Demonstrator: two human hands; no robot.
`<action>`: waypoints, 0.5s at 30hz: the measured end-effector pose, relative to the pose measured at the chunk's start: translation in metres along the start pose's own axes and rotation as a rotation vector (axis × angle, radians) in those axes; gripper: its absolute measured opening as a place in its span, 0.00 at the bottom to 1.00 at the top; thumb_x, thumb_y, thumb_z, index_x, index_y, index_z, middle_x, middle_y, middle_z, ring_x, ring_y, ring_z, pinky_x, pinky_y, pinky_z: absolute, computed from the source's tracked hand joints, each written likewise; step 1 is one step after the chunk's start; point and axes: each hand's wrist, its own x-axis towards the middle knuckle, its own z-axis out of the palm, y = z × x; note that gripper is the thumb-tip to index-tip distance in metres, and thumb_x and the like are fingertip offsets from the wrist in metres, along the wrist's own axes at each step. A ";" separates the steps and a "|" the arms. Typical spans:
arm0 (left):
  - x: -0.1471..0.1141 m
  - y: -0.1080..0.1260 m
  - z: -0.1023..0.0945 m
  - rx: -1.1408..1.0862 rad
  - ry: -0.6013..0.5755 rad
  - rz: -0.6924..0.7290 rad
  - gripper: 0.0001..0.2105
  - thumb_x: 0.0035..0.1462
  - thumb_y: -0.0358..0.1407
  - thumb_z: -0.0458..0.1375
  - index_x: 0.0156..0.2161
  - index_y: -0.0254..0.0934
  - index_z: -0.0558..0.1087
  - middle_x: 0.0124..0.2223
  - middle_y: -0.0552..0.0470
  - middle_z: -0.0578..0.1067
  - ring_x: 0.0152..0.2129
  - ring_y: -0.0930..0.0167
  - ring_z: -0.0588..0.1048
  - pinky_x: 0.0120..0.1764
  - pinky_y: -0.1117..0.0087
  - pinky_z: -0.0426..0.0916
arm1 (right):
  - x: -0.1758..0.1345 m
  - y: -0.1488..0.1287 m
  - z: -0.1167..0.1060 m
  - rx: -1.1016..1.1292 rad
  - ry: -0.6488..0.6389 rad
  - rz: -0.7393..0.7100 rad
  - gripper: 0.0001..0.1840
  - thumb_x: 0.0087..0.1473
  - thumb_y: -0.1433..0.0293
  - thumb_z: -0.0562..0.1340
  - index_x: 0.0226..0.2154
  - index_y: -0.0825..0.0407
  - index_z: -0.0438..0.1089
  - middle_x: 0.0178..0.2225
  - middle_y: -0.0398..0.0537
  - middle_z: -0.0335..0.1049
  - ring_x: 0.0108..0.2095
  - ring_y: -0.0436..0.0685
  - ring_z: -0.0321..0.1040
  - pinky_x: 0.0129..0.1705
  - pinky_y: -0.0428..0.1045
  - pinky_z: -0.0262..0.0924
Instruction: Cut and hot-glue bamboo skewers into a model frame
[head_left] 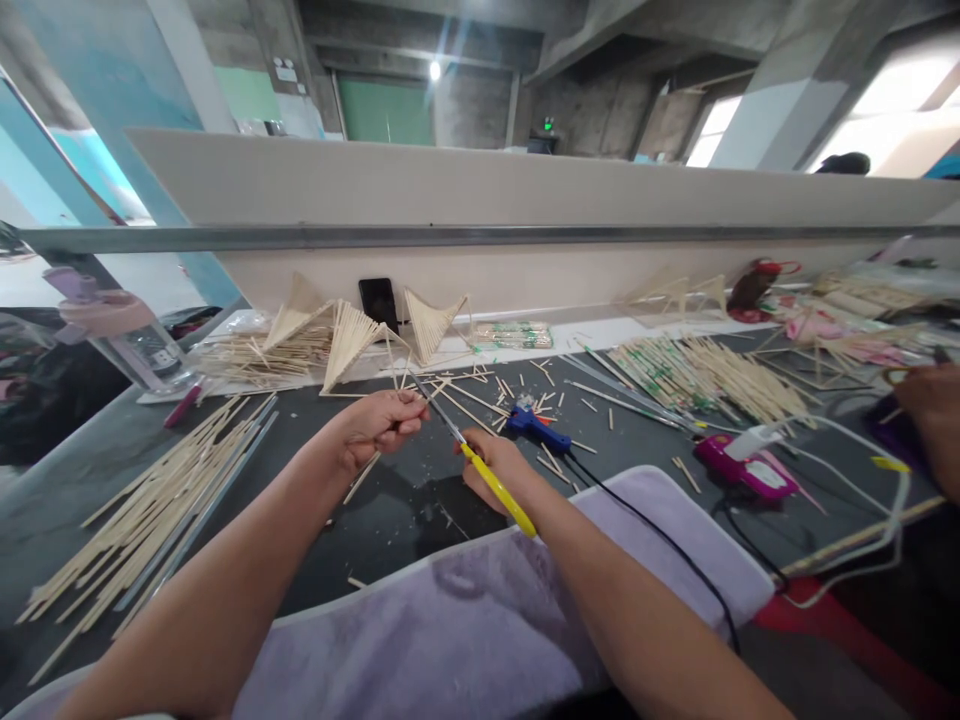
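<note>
Glossy plastic handle (500,489), wooden sticks (161,497).

The yellow-handled tool (495,483) is slim; its grey metal end (447,417) points forward and left; it slants in the right hand (510,462).

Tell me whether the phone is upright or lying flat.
Upright: the phone stands on end behind the stick models, its dark face showing.

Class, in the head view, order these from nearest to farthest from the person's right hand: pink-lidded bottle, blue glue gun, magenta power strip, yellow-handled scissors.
1. Yellow-handled scissors: held in the right hand.
2. Blue glue gun: on the table, just right of that hand.
3. Magenta power strip: farther right.
4. Pink-lidded bottle: at the far left.
</note>
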 end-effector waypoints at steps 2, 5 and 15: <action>0.001 -0.001 -0.001 -0.030 -0.024 -0.007 0.09 0.51 0.39 0.56 0.30 0.34 0.64 0.17 0.61 0.58 0.06 0.86 0.48 0.10 0.85 0.39 | 0.000 0.000 0.001 -0.037 0.012 -0.006 0.12 0.43 0.74 0.55 0.32 0.50 0.68 0.22 0.42 0.67 0.22 0.49 0.62 0.24 0.42 0.49; 0.002 -0.002 -0.001 -0.057 -0.052 -0.005 0.08 0.51 0.37 0.56 0.30 0.33 0.64 0.16 0.61 0.57 0.06 0.85 0.48 0.10 0.85 0.40 | 0.000 0.000 0.002 -0.093 0.050 -0.010 0.11 0.44 0.73 0.54 0.32 0.50 0.69 0.22 0.43 0.67 0.23 0.50 0.62 0.24 0.43 0.49; -0.007 0.006 0.011 0.203 0.111 0.094 0.10 0.50 0.40 0.56 0.30 0.34 0.64 0.15 0.62 0.58 0.07 0.84 0.49 0.11 0.82 0.39 | 0.000 0.000 -0.001 -0.029 -0.032 -0.016 0.15 0.43 0.78 0.53 0.36 0.50 0.66 0.26 0.43 0.68 0.26 0.50 0.64 0.26 0.42 0.51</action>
